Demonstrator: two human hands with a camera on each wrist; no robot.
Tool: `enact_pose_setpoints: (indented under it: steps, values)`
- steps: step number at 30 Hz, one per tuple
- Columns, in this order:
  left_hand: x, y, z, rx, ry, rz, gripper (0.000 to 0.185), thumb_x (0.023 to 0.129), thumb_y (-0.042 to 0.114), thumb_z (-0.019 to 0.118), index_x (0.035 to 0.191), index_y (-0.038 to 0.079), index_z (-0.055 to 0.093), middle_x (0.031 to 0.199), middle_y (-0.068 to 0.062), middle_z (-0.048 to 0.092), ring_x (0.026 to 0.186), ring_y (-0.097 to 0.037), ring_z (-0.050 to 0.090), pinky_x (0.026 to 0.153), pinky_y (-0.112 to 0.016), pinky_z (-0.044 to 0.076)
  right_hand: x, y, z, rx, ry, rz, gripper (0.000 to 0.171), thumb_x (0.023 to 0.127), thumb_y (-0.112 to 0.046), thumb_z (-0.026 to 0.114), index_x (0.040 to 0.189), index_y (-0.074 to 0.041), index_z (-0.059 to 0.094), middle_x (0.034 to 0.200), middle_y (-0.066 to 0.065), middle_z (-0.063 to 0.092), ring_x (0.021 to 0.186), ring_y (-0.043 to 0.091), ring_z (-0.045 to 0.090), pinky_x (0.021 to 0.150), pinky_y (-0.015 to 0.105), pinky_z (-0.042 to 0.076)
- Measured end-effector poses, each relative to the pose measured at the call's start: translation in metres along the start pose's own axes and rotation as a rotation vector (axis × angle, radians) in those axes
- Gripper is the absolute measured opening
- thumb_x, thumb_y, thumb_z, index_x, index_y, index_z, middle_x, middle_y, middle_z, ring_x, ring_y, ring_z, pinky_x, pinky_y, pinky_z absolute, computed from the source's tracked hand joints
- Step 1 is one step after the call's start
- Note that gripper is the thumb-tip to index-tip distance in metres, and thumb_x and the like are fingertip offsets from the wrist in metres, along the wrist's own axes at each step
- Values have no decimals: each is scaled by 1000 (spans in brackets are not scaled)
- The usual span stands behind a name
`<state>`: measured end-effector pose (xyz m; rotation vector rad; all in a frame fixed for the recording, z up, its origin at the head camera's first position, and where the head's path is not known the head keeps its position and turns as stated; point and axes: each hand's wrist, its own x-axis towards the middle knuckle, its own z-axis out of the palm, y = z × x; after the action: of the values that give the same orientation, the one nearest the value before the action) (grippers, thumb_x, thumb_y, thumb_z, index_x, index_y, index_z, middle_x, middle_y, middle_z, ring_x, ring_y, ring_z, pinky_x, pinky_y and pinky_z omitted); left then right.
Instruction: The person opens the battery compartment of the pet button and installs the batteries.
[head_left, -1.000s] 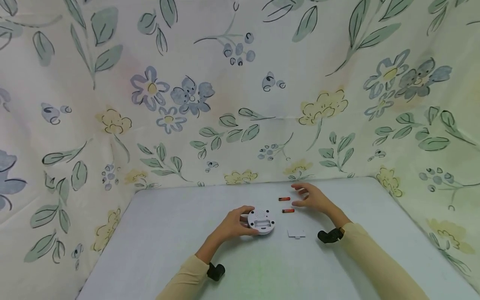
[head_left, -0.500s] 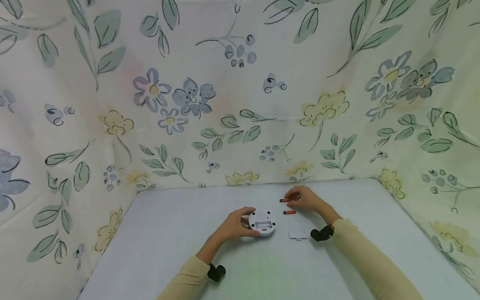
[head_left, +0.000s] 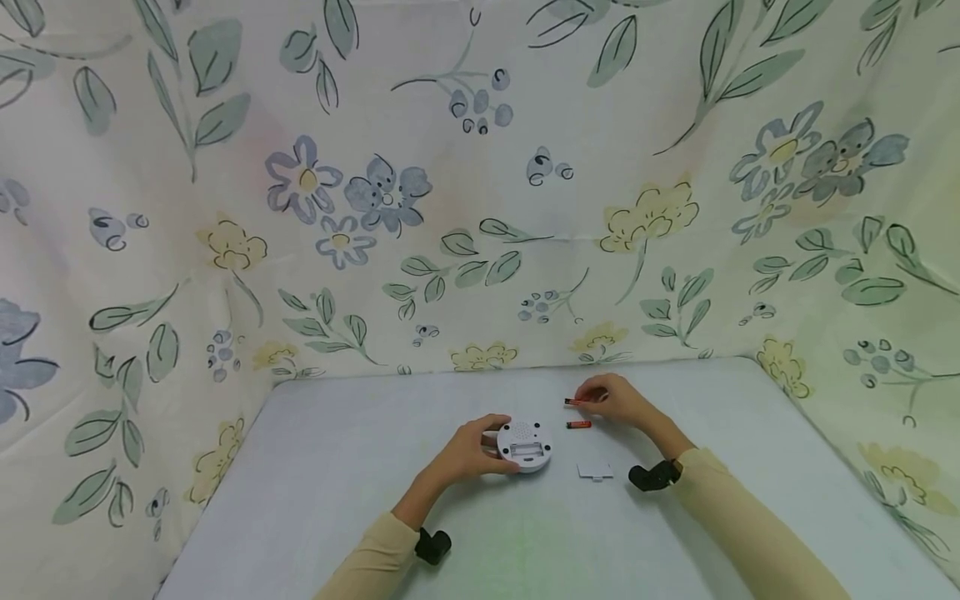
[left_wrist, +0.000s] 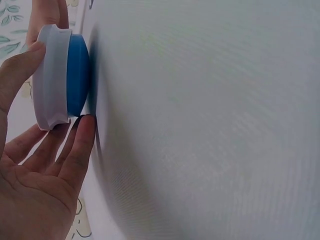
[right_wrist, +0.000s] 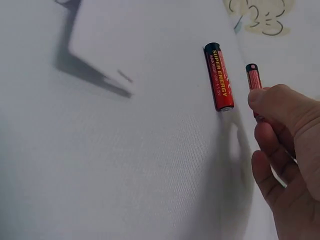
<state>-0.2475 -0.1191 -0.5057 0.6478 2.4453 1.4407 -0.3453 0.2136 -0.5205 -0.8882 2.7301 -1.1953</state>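
My left hand [head_left: 467, 450] grips a round white device [head_left: 522, 433] by its side, thumb and fingers spread around the rim. Its perforated face is up, with small dark feet and an uncovered battery compartment in which no battery shows. In the left wrist view the device's lower part [left_wrist: 77, 75] is blue and sits close to the table. My right hand [head_left: 613, 400] pinches a red and black AAA battery [right_wrist: 253, 77] between thumb and fingers. Another such battery [right_wrist: 219, 77] lies on the table just in front of that hand.
A flat white battery cover [head_left: 595, 471] with a small tab lies on the white table [head_left: 337, 483], right of the device. Behind the table hangs a floral cloth [head_left: 480, 292]. Both wrists wear black cameras.
My right hand has come in from the right, closed its fingers on the farther battery and drawn it slightly right. My left hand keeps its hold on the device.
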Motion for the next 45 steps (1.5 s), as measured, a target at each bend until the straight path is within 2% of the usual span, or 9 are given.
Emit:
enact_pose_setpoints:
  steps: [15, 22, 34, 45]
  values:
    - [-1, -1, 0, -12, 5, 12, 73, 80, 13, 89, 143, 1, 53, 132, -12, 60, 108, -26, 66, 83, -29, 56, -24, -15, -3, 125, 9, -25, 11, 92, -4, 75, 101, -9, 74, 94, 1, 69, 85, 18, 64, 76, 29, 55]
    - [-1, -2, 1, -15, 2, 5, 73, 80, 13, 89, 143, 2, 53, 132, -11, 60, 108, -26, 66, 84, -30, 56, -32, -21, 0, 136, 8, -45, 10, 93, -5, 75, 103, -9, 74, 95, 2, 69, 85, 18, 64, 77, 29, 55]
    - [-1, -1, 0, -7, 5, 13, 74, 80, 13, 89, 144, 2, 53, 134, -11, 59, 108, -26, 66, 83, -29, 56, -36, -33, 8, 219, -5, -93, 11, 94, -8, 75, 104, -8, 74, 98, 12, 71, 86, 21, 67, 77, 29, 56]
    - [-2, 1, -1, -6, 3, 0, 75, 80, 14, 89, 144, 3, 53, 136, -12, 58, 110, -27, 65, 84, -31, 56, -35, -45, 18, 291, -19, -134, 15, 94, -3, 73, 109, -5, 73, 101, 7, 72, 84, 24, 68, 76, 28, 56]
